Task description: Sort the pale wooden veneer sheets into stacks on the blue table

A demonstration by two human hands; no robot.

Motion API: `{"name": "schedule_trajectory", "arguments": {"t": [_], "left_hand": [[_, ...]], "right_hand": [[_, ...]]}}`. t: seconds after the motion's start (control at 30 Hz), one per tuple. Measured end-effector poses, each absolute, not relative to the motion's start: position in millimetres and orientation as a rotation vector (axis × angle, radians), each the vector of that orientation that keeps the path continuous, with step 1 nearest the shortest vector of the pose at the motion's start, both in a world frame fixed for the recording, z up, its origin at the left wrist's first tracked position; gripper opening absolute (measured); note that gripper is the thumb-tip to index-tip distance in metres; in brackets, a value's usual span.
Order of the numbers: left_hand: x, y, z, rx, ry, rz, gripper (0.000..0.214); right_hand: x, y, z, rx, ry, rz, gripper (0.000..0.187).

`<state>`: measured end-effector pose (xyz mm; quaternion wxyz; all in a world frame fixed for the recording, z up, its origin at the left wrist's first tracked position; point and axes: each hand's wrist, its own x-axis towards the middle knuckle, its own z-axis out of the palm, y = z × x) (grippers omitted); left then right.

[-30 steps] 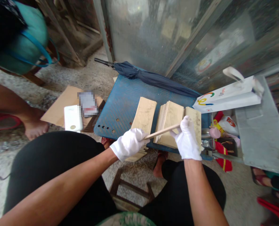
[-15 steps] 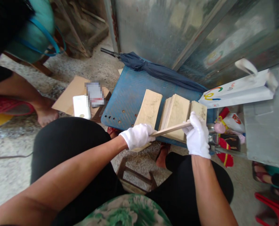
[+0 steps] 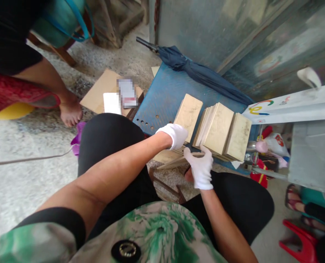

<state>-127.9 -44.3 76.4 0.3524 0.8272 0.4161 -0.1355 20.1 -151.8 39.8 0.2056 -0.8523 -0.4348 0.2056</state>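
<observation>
My left hand (image 3: 176,136), in a white glove, lies over the near end of the left pile of pale wooden boards (image 3: 189,114); its fingers are largely hidden. My right hand (image 3: 200,166), also gloved, is open just to the right, thumb and fingers curved apart with nothing visible between them. Below my left hand, a tilted wooden board (image 3: 170,162) reaches toward my right thumb; I cannot tell whether they touch. Beyond my right hand stand a middle stack of boards (image 3: 218,128) and a right stack (image 3: 239,137), both on the blue plastic surface (image 3: 162,93).
A folded dark umbrella (image 3: 200,73) lies along the far edge. A white paper bag (image 3: 291,106) is at the right, beside a grey metal surface (image 3: 316,153). Cardboard (image 3: 98,93) lies left, near another person's foot (image 3: 70,109). A red stool (image 3: 299,237) is lower right.
The board held edge-on between both hands is no longer held across them. My right hand has moved left, away from the right stack, and opened. The view has shifted.
</observation>
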Motion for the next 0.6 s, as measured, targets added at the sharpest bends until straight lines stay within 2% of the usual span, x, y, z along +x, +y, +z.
{"name": "schedule_trajectory", "arguments": {"t": [0.3,0.6], "left_hand": [[-138,-43,95,2.189,1.085,-0.285,0.035],[-147,-43,104,2.139,1.093,-0.265,0.035]], "right_hand": [[-4,-190,-36,-2.565,-1.207,0.69,0.073],[-19,-186,-65,-2.664,-1.112,0.756,0.045]]}}
